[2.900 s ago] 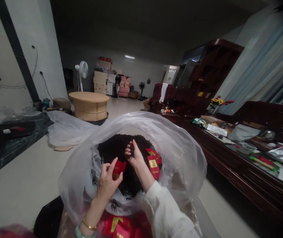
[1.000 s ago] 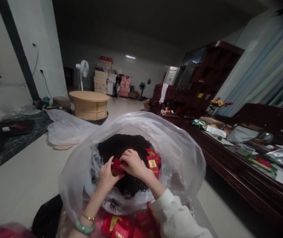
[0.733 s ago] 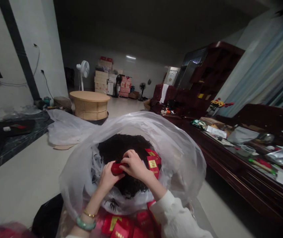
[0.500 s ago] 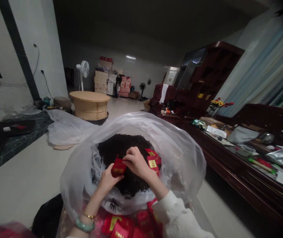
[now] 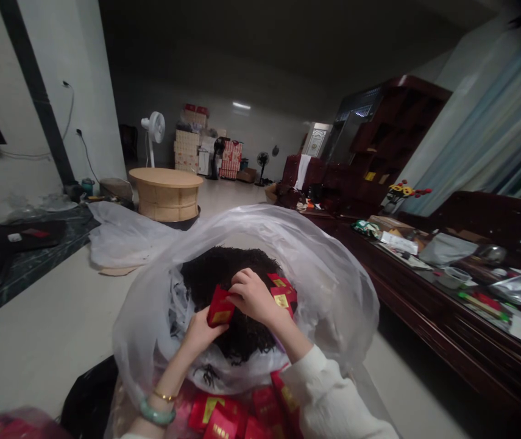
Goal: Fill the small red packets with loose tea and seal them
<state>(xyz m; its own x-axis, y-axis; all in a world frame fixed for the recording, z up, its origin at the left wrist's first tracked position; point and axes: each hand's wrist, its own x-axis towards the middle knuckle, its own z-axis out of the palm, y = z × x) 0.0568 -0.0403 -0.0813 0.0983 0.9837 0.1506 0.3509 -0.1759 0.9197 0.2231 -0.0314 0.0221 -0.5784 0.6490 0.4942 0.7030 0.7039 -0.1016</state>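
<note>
A big clear plastic bag [image 5: 333, 274] stands open in front of me, filled with dark loose tea leaves [image 5: 214, 268]. Over the leaves my left hand [image 5: 198, 334] holds a small red packet [image 5: 220, 306] from below. My right hand [image 5: 253, 296] pinches the packet's top edge with closed fingers. Several empty red packets [image 5: 283, 296] lie on the leaves just right of my hands. More red packets [image 5: 223, 417] are piled below the bag, near my arms.
A long dark wooden table [image 5: 447, 299] cluttered with packets and bowls runs along the right. A round light wooden table [image 5: 166, 192], a standing fan [image 5: 153, 131] and stacked boxes [image 5: 187, 143] stand farther back. Another clear bag [image 5: 123, 235] lies on the floor to the left.
My right hand went from holding a pinch of tea above the leaves to the packet's mouth. The packet in my left hand has since turned more upright.
</note>
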